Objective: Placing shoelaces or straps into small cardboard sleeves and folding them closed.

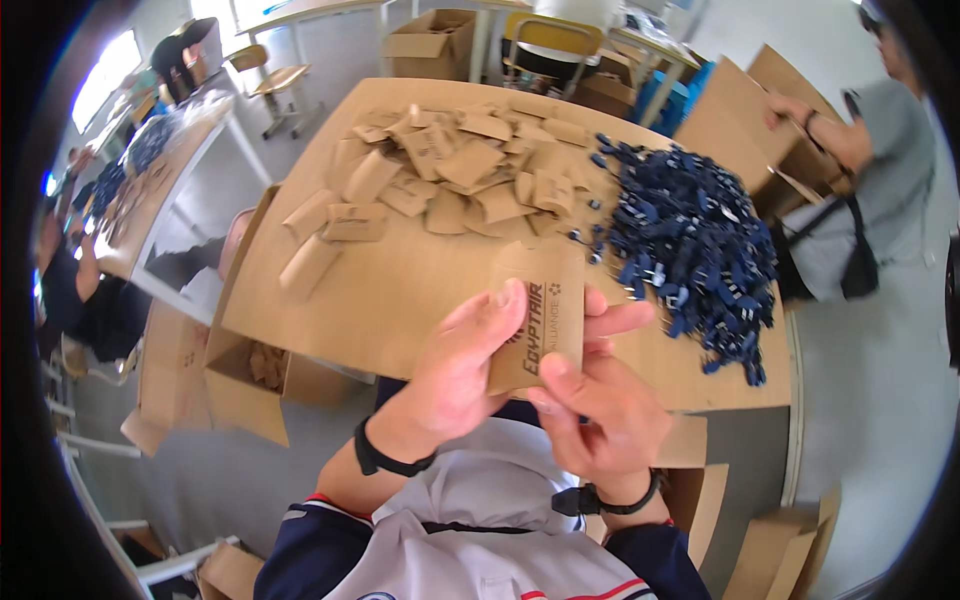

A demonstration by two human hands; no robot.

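Between my two hands, above the near part of the table, is a flat brown paper sleeve (pixel 545 285) with dark print. My left hand (pixel 455 365) grips its left side, thumb lying across the front. My right hand (pixel 610 420) pinches its lower right edge between thumb and fingers; some of the fingers are behind the sleeve. Beyond my hands, a loose pile of similar brown sleeves (pixel 470 165) spreads over the far side of the table (pixel 400 310). To the right lies a heap of small dark blue corded items (pixel 690 240), which look like earphones.
An open cardboard box (pixel 245 390) stands against the table's left side, with brown pieces inside. More boxes (pixel 780 545) sit at the lower right. A person in grey (pixel 890 150) handles a large carton (pixel 735 110) at the right. Another table (pixel 170 205) is at the left.
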